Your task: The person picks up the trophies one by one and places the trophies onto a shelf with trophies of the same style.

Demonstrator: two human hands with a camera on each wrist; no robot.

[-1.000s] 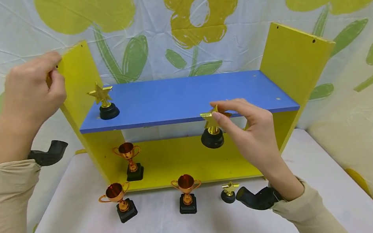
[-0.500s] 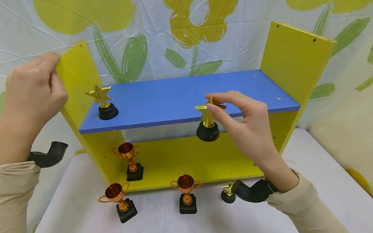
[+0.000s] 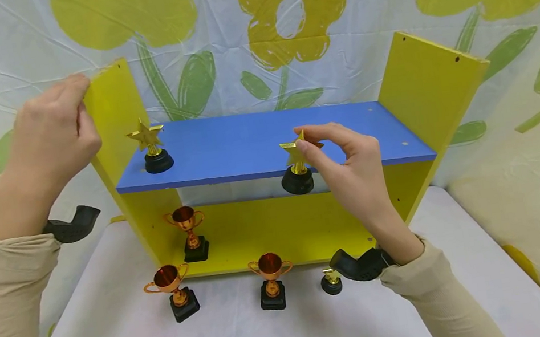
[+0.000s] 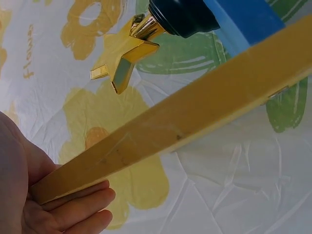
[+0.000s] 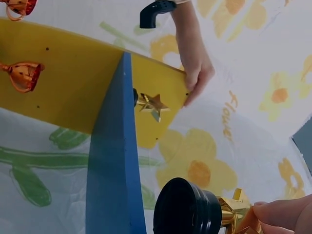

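Gold star trophy [image 3: 298, 175], pinched by the right hand [image 3: 354, 171], has been raised higher before the blue shelf [image 3: 236, 147], not yet placed, with the yellow panel [image 3: 115, 101] gripped by the left hand [image 3: 50, 139].

The head view looks forward and down from in front of the shelf [image 3: 225, 147], far enough to take it in whole. The left-wrist view sits close by the shelf's left panel [image 4: 170, 117], seemingly facing the cloth [image 4: 209, 195] behind, its tilt hard to judge. The right-wrist view, rolled sideways, looks towards that panel past a near trophy [image 5: 207, 209]; both wrist views share the star [image 4: 114, 53] beside it.
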